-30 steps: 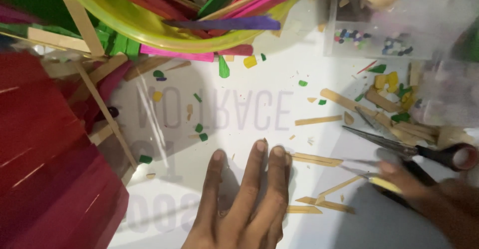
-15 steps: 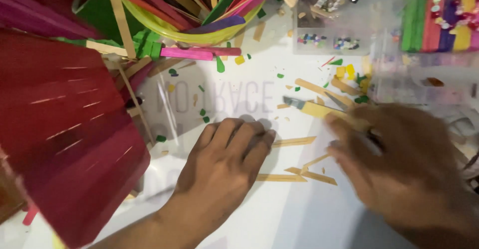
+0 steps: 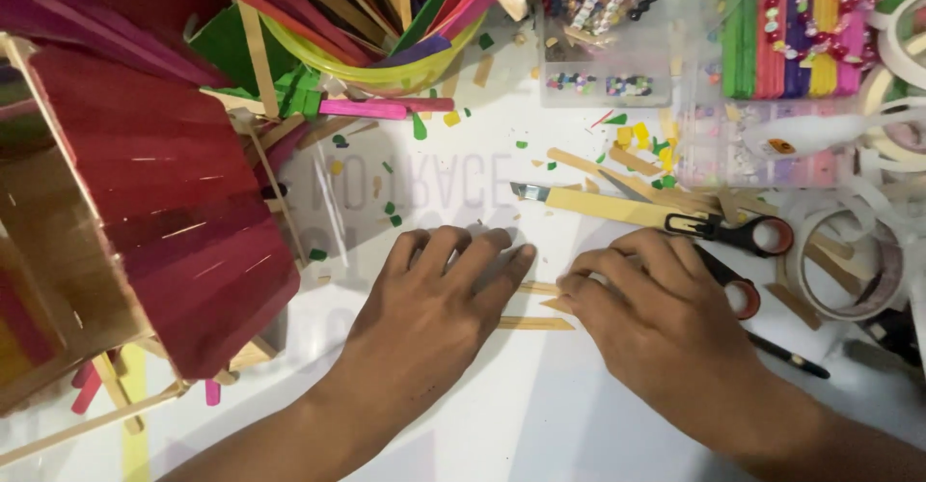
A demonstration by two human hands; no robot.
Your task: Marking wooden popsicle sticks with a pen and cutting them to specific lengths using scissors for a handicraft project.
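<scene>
1. Pressing down: left hand [image 3: 434,303] lies palm-down on the white tabletop [image 3: 540,414], fingers straight and close together, tips pointing up-right. It grips nothing; the fingertips sit right at the ends of the plain wooden sticks [image 3: 535,323].
2. Right hand [image 3: 661,323] is also palm-down, fingers curled and bunched, knuckles up. The tips come down on the same sticks from the right side. Can't tell whether a stick is pinched under them or only pinned flat.
3. The sticks lie flat on the table between the two hands, one roughly level, another slanted just above it; their ends are hidden under the fingers.
4. Black-handled scissors [image 3: 743,246] lie just beyond the right hand, one loop touching or just beside its back.
5. Behind those, a utility knife [image 3: 598,204] with a yellowish body lies flat, blade pointing left, among loose wooden offcuts.
6. Left side: a stick-built model house with a red roof [image 3: 164,212], close to the left forearm.
7. Top: a yellow bowl [image 3: 405,75] stuffed with coloured craft sticks, a clear bead box [image 3: 603,48], and a clear tray of coloured sticks [image 3: 791,28].
8. Right edge: rolls of tape [image 3: 849,270]. Small green and yellow chips are scattered over the tabletop.
</scene>
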